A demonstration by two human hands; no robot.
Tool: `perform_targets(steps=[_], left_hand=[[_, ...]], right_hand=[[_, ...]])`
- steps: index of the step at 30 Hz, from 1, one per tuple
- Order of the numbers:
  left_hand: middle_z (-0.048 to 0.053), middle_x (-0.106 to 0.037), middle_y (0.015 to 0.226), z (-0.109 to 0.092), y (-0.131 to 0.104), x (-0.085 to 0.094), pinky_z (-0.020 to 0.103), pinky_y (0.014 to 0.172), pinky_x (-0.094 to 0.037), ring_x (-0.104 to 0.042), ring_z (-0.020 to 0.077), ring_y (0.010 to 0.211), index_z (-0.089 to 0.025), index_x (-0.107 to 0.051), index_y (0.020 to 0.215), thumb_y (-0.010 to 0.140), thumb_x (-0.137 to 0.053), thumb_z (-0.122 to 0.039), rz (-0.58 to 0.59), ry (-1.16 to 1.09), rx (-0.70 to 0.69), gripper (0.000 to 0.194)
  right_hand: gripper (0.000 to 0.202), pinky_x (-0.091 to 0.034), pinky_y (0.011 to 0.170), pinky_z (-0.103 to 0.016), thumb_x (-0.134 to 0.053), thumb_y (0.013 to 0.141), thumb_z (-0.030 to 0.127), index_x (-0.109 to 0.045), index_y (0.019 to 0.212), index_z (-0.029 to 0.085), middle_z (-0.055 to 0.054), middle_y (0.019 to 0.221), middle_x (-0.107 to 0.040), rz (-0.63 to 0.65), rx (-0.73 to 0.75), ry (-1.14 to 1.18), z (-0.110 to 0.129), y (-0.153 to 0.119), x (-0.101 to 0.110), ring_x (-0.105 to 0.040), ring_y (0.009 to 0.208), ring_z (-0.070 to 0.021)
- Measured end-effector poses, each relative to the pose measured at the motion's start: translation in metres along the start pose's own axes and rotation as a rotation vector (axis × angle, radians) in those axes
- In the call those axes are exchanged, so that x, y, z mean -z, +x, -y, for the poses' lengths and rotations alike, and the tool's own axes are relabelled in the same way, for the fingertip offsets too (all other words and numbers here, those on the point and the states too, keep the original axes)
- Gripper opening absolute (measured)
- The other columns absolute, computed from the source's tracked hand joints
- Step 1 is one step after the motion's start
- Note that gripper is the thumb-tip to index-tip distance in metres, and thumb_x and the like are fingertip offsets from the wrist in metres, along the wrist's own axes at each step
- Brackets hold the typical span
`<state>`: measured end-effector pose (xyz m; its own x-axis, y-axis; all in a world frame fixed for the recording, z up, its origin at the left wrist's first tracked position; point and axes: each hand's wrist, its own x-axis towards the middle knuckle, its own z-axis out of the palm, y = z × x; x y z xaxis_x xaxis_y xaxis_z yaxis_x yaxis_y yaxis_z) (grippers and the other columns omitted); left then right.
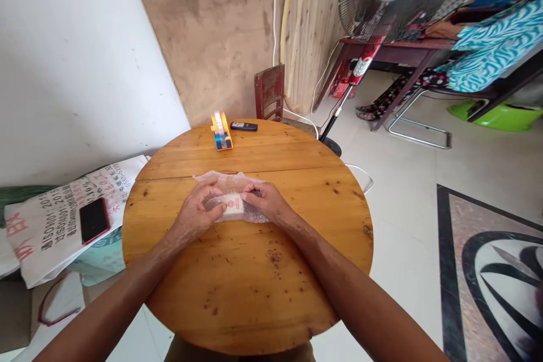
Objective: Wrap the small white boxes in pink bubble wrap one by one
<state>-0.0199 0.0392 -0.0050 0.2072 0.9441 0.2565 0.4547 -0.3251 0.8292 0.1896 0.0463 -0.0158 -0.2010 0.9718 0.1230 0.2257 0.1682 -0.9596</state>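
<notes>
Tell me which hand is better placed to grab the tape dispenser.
Probably the left hand: it looks nearer the tape dispenser than the right hand, though it touches the white packet.

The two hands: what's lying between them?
In the head view, a small white item with red print, on clear plastic wrap, lies between the left hand and the right hand.

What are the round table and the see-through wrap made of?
The round table looks like varnished wood: knots, grain and a soft shine show. The see-through wrap seems thin, glossy plastic, perhaps bubble wrap, being crinkled.
</notes>
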Motion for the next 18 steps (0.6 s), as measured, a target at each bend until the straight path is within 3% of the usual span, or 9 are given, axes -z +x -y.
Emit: perform_targets(steps=[2, 5, 11, 18], left_hand=[[0.006, -0.070, 0.091, -0.0029, 0.0021, 0.0016, 0.033, 0.075, -0.052, -0.065, 0.0221, 0.084, -0.017, -0.066, 0.084, 0.068, -0.070, -0.039, 0.085, -0.103, 0.123, 0.027], [-0.001, -0.063, 0.068, -0.0048, 0.0049, 0.0004, 0.023, 0.054, -0.044, -0.055, 0.0123, 0.057, -0.016, -0.064, 0.079, 0.068, -0.072, -0.041, 0.151, -0.312, 0.253, 0.029], [-0.003, -0.059, 0.062, 0.0000, 0.0095, -0.0051, 0.020, 0.049, -0.035, -0.046, 0.0081, 0.052, -0.015, -0.063, 0.069, 0.065, -0.074, -0.039, 0.093, -0.385, 0.300, 0.027], [-0.002, -0.061, 0.068, 0.0017, 0.0094, -0.0082, 0.021, 0.053, -0.039, -0.051, 0.0098, 0.057, -0.016, -0.061, 0.073, 0.062, -0.075, -0.038, 0.084, -0.447, 0.311, 0.028]], right_hand=[[0.021, -0.035, 0.053, -0.021, -0.062, 0.074, 0.037, -0.056, 0.068, 0.017, 0.003, 0.063, -0.053, -0.005, -0.003, -0.017, 0.0006, 0.0007, 0.0005, -0.044, 0.058, -0.0103], [0.023, -0.033, 0.052, -0.022, -0.060, 0.075, 0.039, -0.056, 0.068, 0.018, 0.003, 0.061, -0.050, 0.012, -0.019, -0.037, 0.0012, 0.0011, 0.0009, -0.042, 0.055, -0.0104], [0.024, -0.031, 0.052, -0.022, -0.055, 0.079, 0.039, -0.053, 0.066, 0.019, 0.004, 0.058, -0.045, 0.001, 0.016, -0.121, -0.0019, 0.0030, 0.0003, -0.040, 0.055, -0.0107], [0.017, -0.036, 0.059, -0.024, -0.050, 0.083, 0.031, -0.058, 0.073, 0.018, 0.001, 0.066, -0.056, -0.021, 0.128, -0.259, -0.0021, 0.0027, 0.0007, -0.047, 0.062, -0.0128]])
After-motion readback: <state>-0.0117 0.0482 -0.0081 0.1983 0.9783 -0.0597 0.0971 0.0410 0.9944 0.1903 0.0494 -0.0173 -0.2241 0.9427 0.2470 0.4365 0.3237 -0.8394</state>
